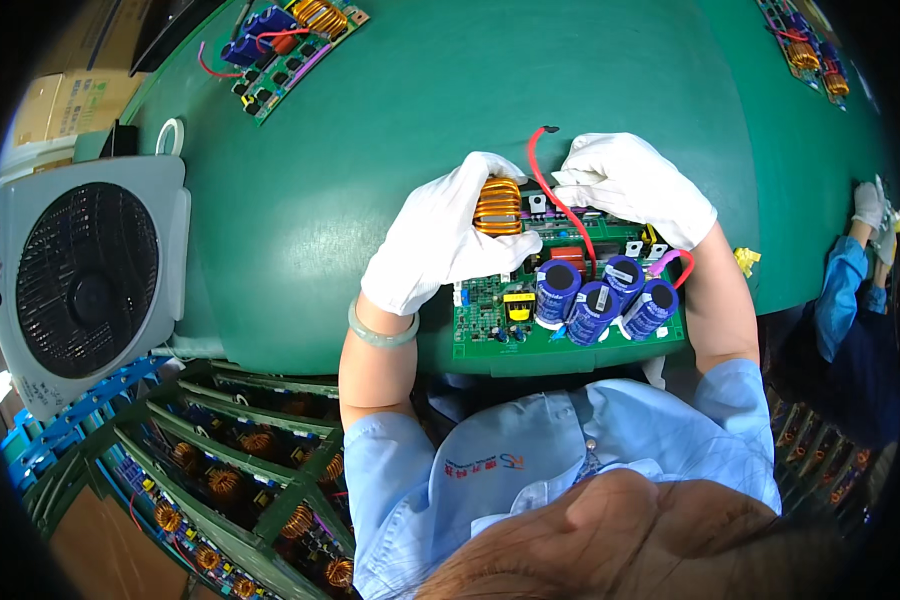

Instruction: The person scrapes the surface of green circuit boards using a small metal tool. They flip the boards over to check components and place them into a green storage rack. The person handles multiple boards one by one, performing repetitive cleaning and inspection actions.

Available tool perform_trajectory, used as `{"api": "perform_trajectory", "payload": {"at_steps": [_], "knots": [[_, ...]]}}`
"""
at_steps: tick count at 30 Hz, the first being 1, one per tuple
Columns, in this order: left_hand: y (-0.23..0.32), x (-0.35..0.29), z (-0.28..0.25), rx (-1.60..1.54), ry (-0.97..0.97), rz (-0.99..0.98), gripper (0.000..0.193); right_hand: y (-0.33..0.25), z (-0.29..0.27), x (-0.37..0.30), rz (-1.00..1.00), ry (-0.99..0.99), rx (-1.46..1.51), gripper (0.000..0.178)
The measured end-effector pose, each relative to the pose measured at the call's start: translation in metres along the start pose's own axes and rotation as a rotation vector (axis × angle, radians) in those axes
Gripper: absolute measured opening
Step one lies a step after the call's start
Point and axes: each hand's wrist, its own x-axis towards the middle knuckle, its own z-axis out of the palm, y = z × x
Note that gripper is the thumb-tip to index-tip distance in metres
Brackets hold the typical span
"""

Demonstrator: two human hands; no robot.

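A flat green circuit board (485, 347) lies at the frame's centre, smooth blue cylinders (558, 292) clustered nearest; the left hand (445, 235), white-gloved, curls thumb and fingers about a ridged copper coil (498, 206); the right hand (635, 185) bunches its fingers together, their pinch hidden; farther, upper left, sits another board (292, 80).

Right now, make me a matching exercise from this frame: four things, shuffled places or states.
1. Left hand
2. Long red wire
3. Fan
4. Right hand

A. Grey-framed, at the picture's left
B. At the circuit board's far right part
C. Thumb and fingers around the copper coil
D. Curving between the hands

Pairs: 1-C; 2-D; 3-A; 4-B
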Motion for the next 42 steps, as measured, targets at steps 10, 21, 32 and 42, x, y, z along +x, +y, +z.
{"api": "perform_trajectory", "payload": {"at_steps": [10, 21, 32, 42], "knots": [[0.0, 0.001, 0.0, -0.017, -0.009, 0.009, 0.056, 0.017, 0.011, -0.002, -0.089, 0.02, 0.225, 0.01], [-0.003, 0.003, 0.001, -0.006, 0.003, 0.058, 0.054, 0.0, 0.003, -0.007, 0.132, 0.075, 0.242, 0.024], [0.006, 0.004, -0.001, -0.061, -0.044, -0.062, 0.055, -0.001, -0.016, -0.026, 0.085, 0.027, -0.008, 0.036], [0.004, 0.001, -0.001, 0.01, -0.041, -0.028, 0.056, 0.002, -0.011, -0.023, 0.161, 0.227, -0.132, 0.03]]}}
